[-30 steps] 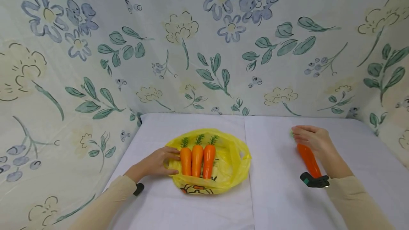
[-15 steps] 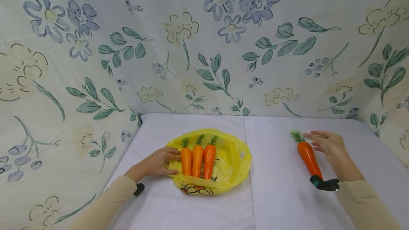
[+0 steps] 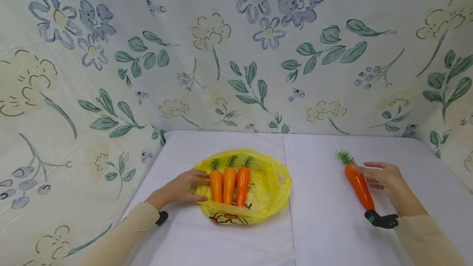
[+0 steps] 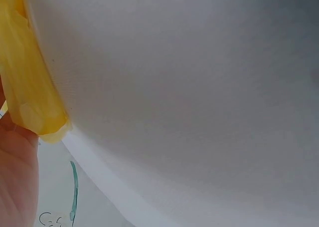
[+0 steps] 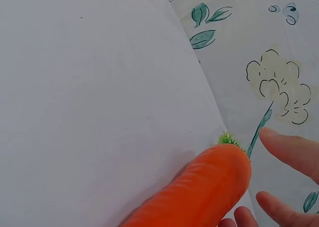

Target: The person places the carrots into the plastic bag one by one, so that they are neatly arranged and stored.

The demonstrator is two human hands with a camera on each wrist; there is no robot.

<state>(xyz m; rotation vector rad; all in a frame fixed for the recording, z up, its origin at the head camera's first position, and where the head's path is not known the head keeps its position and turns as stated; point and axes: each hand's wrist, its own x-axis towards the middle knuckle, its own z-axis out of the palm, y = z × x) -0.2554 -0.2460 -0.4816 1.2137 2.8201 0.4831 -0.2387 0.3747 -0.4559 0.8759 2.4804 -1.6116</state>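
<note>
At the left rim of a yellow plastic bag (image 3: 271, 200), my left hand (image 3: 182, 186) holds the plastic, fingers and thumb spread along the edge. Three orange carrots (image 3: 229, 186) with green tops lie side by side in the bag, the leftmost by my fingertips. In the left wrist view, the yellow plastic (image 4: 32, 87) hangs in front of the hand. A fourth carrot (image 3: 359, 186) lies on the right, its green top pointing away. My right hand (image 3: 386, 180) hovers at its right side, fingers loosely extended near its thick end; the right wrist view shows the fingers apart beside this carrot (image 5: 199, 187).
A white cloth (image 3: 318, 233) covers the table, with a seam running between the bag and the lone carrot. Floral curtains (image 3: 258, 93) stand behind the table and at both sides. Black wrist-camera straps (image 3: 380, 219) show at both wrists.
My right hand has drawn back from over the lone carrot, to the right and nearer, uncovering its green top and body. My left hand, the bag and its carrots stay in place.
</note>
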